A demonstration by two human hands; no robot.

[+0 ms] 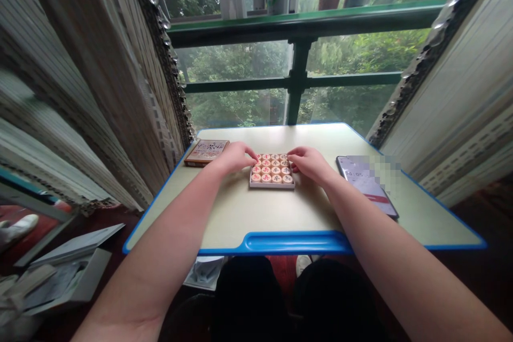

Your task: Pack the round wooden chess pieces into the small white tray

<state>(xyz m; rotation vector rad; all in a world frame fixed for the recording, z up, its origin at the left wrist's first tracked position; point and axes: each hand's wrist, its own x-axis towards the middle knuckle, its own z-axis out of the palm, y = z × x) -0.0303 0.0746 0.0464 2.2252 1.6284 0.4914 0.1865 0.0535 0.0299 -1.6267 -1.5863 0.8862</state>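
A shallow white box (272,186) stands on the small table in front of me, filled with rows of round wooden Chinese chess pieces (266,170). Their carved characters are red on the left and dark on the right. My left hand (239,158) has its fingers at the box's far left corner, touching the edge and the pieces there. From the other side, my right hand (309,162) holds the right edge with bent fingers. Both hands are closed around the box's sides; parts of the fingertips are hidden.
A flat brown box lid with dark writing (206,152) lies at the table's left edge. To the right lies a phone (366,186). The pale table (236,214) has a raised blue rim. Window bars, curtains and cans on a sill stand beyond.
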